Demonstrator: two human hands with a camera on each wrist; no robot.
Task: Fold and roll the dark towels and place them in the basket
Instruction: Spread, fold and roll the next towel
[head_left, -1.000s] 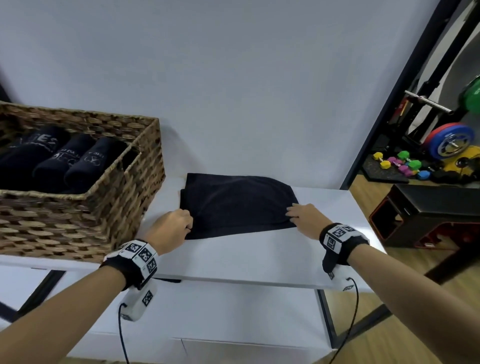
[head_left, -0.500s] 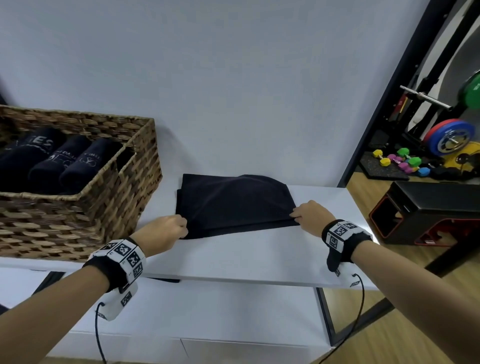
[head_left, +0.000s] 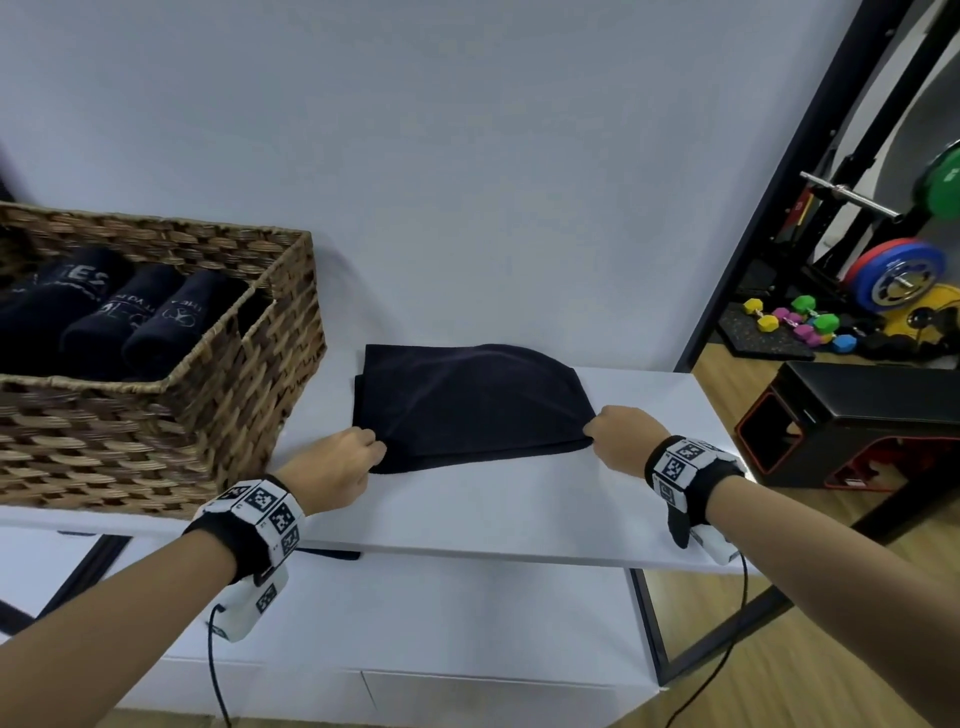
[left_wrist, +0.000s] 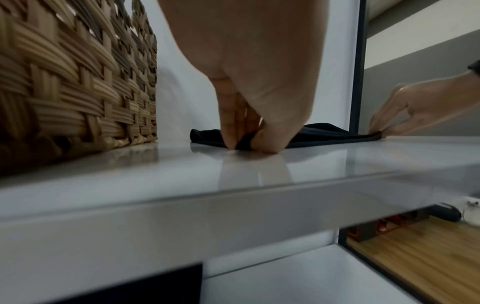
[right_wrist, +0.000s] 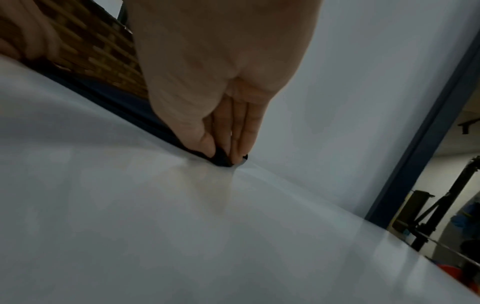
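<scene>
Pinching the folded towel (head_left: 467, 402) on a white table (head_left: 519, 519), both hands (head_left: 337, 467) (head_left: 621, 436) beside gym weights (head_left: 893, 275)

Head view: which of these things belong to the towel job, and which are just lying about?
Part of the job:
- dark towel, pinched by left hand and right hand
- wicker basket
- rolled towels inside it

Just lying about:
- dumbbells
- weight plates
- black box

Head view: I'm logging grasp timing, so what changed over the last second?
Little. The left hand and right hand went from resting on the near corners of the folded dark towel to pinching them, fingertips gathering cloth. The towel stays flat on the white table; the woven wicker basket with its rolled towels is unchanged.
</scene>
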